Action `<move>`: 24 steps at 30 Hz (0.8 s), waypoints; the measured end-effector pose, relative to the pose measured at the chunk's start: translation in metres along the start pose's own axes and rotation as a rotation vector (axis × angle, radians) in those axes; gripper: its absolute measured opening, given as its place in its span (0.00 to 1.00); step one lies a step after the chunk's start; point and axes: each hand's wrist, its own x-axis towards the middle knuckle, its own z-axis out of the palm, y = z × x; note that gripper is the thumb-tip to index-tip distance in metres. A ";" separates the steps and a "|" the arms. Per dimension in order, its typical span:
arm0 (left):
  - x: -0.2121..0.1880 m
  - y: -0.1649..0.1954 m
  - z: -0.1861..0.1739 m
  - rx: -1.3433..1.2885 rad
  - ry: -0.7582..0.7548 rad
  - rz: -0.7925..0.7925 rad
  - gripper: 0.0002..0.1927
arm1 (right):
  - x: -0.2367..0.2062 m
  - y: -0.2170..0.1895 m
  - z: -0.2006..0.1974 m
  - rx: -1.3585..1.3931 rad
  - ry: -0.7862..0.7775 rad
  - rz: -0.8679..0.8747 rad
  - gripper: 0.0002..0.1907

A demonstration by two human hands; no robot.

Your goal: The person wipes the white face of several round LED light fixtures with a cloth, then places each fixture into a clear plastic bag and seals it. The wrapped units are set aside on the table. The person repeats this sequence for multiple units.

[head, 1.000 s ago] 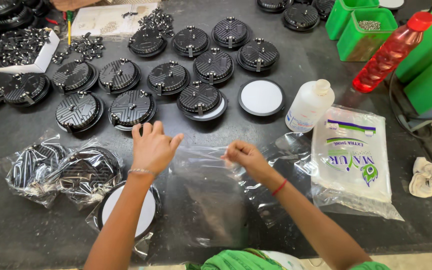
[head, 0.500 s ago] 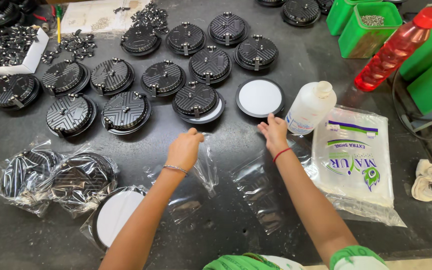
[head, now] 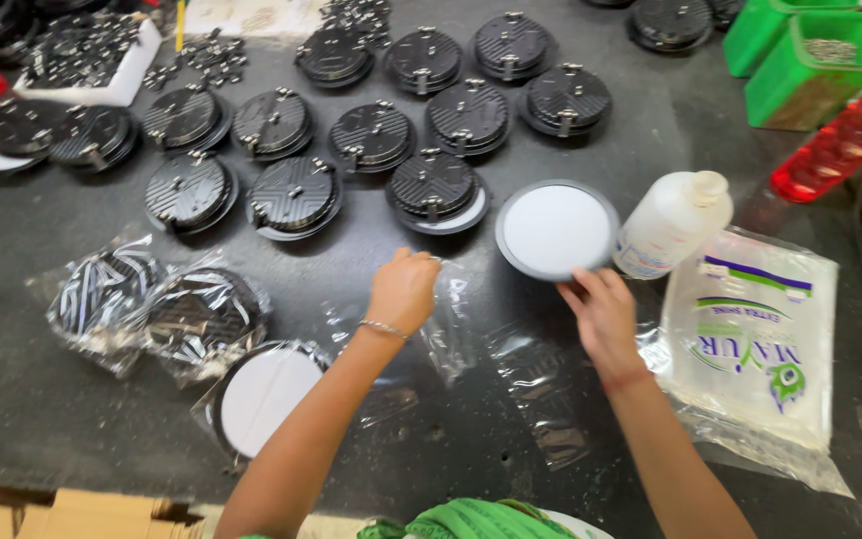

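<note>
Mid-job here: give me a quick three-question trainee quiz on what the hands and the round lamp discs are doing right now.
1. True or false: the right hand reaches the white-faced disc beside the white bottle.
2. What does the left hand hold? A) a clear plastic bag B) a red bottle C) a green bin
3. Fill in: the bagged discs lie to the person's ____ side.

Key: 1 true; 2 A; 3 left.
</note>
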 end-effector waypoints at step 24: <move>-0.032 0.138 0.043 -0.621 -0.239 0.375 0.23 | -0.153 -0.003 -0.064 -0.396 -0.184 0.532 0.51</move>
